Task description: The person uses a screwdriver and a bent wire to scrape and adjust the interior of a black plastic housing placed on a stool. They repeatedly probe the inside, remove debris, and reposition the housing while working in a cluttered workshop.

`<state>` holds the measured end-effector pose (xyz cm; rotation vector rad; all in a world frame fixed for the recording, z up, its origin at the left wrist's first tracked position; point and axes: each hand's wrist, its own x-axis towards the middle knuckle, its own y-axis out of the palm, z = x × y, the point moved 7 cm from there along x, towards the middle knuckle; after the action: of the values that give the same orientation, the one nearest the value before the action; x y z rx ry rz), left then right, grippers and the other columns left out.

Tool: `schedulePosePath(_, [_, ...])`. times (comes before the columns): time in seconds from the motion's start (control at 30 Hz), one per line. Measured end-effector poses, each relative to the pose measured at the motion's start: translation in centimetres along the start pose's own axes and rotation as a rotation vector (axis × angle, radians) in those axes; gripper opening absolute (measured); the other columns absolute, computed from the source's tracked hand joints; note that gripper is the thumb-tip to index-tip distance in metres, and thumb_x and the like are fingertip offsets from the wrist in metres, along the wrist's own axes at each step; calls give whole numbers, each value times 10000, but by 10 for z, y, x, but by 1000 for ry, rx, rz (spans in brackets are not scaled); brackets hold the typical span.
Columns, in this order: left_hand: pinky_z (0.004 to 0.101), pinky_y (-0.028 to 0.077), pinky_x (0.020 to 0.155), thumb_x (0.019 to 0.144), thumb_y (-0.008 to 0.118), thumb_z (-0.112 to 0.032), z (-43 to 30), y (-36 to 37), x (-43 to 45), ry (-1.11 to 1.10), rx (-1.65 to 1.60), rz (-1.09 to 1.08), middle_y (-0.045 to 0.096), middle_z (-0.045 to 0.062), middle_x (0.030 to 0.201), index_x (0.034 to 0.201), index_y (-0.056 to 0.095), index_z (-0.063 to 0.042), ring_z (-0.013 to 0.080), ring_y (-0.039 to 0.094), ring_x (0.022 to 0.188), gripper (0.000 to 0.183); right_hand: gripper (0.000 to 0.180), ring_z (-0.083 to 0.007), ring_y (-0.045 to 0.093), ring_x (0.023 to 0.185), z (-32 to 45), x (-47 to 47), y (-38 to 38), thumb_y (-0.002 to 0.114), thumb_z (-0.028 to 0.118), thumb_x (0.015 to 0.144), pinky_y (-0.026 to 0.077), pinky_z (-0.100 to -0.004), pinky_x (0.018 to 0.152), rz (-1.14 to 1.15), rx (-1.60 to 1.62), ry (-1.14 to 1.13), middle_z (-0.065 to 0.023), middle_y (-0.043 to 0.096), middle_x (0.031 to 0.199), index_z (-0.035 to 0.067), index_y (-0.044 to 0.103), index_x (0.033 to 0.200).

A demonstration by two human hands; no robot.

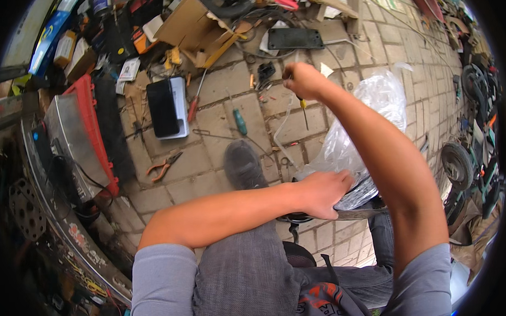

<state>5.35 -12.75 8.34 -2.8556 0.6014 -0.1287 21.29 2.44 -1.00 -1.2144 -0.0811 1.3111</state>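
My left hand (323, 193) lies over the near end of a clear plastic bag (382, 95), its thumb and fingers around the bunched film. A dark object inside the bag is mostly hidden by film and hand. Farther forward, my right hand (302, 80) is raised with curled fingers; what they hold is hidden. Just below it shows a screwdriver (302, 104) with a yellow and black handle; whether the hand touches it cannot be told. A thin translucent strip (282, 125) runs from near the right hand down towards the bag.
On the brick paving lie orange-handled pliers (164, 166), a green-handled screwdriver (239, 121), a red-handled screwdriver (192, 109) and a black flat panel (295, 38). A black-topped box (164, 109) lies left. An open cardboard box (198, 30) stands ahead; wheels (457, 163) line the right.
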Motion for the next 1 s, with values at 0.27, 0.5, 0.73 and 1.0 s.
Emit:
schedulePosePath(0.27, [451,517,904,762,706,-205,12,24,-12,58,-38,19,675,192,1120,1105,659,-9,360,621,1075,398,271,-326,654,1166,79,9,98,542,113,938,545,-441,937,253,-543,37,-171,657,1292,63,729,1128])
schedulePosePath(0.5, [451,472,975,818,695,-230,-2,19,-27,66,-158,84,650,182,1222,1173,652,-34,349,593,1131,408,183,-314,734,938,159,10,180,600,133,866,588,-412,753,240,-359,-286,-138,751,998,89,767,927])
schedulePosePath(0.73, [457,438,1020,815,700,-253,-15,18,-27,75,-171,94,620,184,1282,1234,627,-52,343,562,1194,471,235,-258,722,1036,160,17,205,581,160,918,581,-388,792,375,-510,-370,-59,757,1091,155,784,1035])
schedulePosePath(1.0, [465,400,1071,810,707,-280,-16,11,-41,65,-164,100,585,187,1351,1304,599,-72,337,526,1267,546,246,-245,721,1047,161,19,222,577,148,916,581,-391,801,387,-448,-313,-51,755,1108,161,783,1049])
